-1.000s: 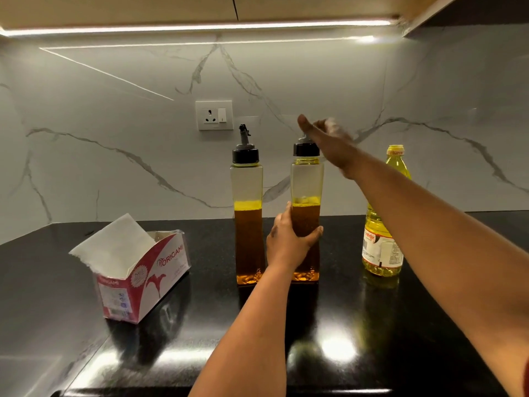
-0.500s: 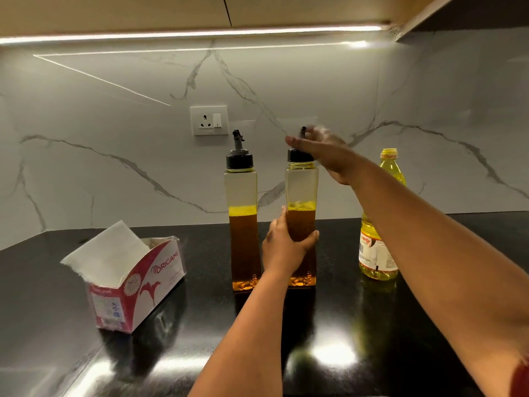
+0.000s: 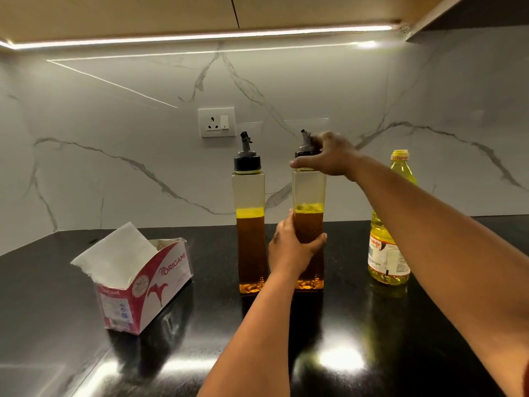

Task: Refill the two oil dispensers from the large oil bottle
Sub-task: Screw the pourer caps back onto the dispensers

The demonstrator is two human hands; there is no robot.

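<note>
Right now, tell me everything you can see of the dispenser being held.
The right dispenser is a tall, square, clear bottle that looks like plastic, standing upright on the black counter beside its twin. Amber oil fills roughly the lower half, with a yellow band at the surface. It has a black cap with a grey spout. The left hand grips its body; the right hand grips the cap, still on.

The tissue box [image 3: 143, 285], left of the two oil dispensers, carries the brand name "ORIGAMI" in white on its red side panel. The large oil bottle [image 3: 389, 253] bears a label whose print is illegible.
</note>
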